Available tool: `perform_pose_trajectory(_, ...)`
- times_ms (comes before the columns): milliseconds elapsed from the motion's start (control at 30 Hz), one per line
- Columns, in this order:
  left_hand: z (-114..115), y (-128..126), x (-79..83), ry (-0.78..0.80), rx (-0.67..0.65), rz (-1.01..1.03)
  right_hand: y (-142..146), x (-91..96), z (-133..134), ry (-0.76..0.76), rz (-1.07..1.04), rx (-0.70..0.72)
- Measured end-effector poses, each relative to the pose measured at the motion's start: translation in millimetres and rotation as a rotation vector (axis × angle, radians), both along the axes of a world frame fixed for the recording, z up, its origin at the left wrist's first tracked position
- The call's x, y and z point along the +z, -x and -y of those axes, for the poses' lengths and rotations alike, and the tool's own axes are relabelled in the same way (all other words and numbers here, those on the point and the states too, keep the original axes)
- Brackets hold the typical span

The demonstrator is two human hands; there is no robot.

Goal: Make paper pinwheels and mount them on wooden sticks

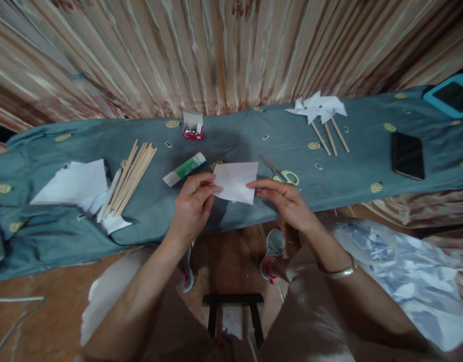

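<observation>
A small piece of white paper [235, 176] is held up between the two hands, above the near half of the cloth-covered table [235, 146]. The left hand [194, 201] has its thumb and forefinger together, clamped on the paper's left edge. The right hand [286, 198] pinches the opposite edge, its fingertips closed on the paper near the lower corner; its other fingers are curled beneath. The paper looks nearly flat, with a slight bow along its lower edge.

Just beyond the right hand lie scissors [288, 177] with yellow-green handles, partly hidden by the fingers. Near the left hand, a green and white glue stick [186, 168] lies slantwise; its contents do not show. Farther back stands a small red box [194, 131], its lid raised, with shiny metal bits inside, too small to make out.

Left of these, a bundle of wooden sticks [135, 176] lies beside a pile of white paper sheets [78, 183]. To the right, paper pinwheels [322, 108] on sticks overlap at their heads, and a dark phone [407, 156] lies farther right.

Below the table, at the right, a see-through plastic bag [416, 286] holds many pale, folded-looking pieces, blurred and hard to tell apart.
</observation>
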State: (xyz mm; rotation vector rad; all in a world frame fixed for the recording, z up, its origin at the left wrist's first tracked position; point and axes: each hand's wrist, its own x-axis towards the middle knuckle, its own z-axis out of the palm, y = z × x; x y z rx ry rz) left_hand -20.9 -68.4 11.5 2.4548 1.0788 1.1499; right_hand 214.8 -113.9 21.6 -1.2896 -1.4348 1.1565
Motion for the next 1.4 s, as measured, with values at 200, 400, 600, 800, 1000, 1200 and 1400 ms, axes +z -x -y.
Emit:
perform_pose_trajectory(200, 10.7, 0.8, -17.8, -0.047, -0.088, -0.262, 8.8, -19.9, 18.2, -0.048, 0.295, 0.019)
perform_pose_trajectory(400, 23.6, 4.6, -30.9, -0.021, -0.168, -0.384, 14.1, -24.7, 28.1, -0.321, 0.616, 0.046)
perform_pose_trajectory(600, 31.7, 6.9, -25.5, -0.064, -0.208, -0.336, 7.0, -25.3, 27.6, -0.417, 0.710, 0.115)
perform_pose_trajectory(800, 41.6, 7.7, -18.0, 0.083, -0.186, -0.242, 4.9, -10.2, 21.9, -0.354, 0.620, 0.106)
perform_pose_trajectory(1000, 48.0, 8.2, -19.1, 0.187, -0.155, -0.207, 16.6, -9.1, 7.3, -0.254, 0.475, 0.145)
perform_pose_trajectory(1200, 50.0, 12.5, -21.9, 0.244, -0.049, -0.171, 31.1, -17.1, -13.1, -0.189, 0.483, 0.146)
perform_pose_trajectory(1400, 52.5, 14.9, -22.2, 0.277, -0.046, -0.211, 43.1, -25.3, -25.3, -0.256, 0.538, 0.122)
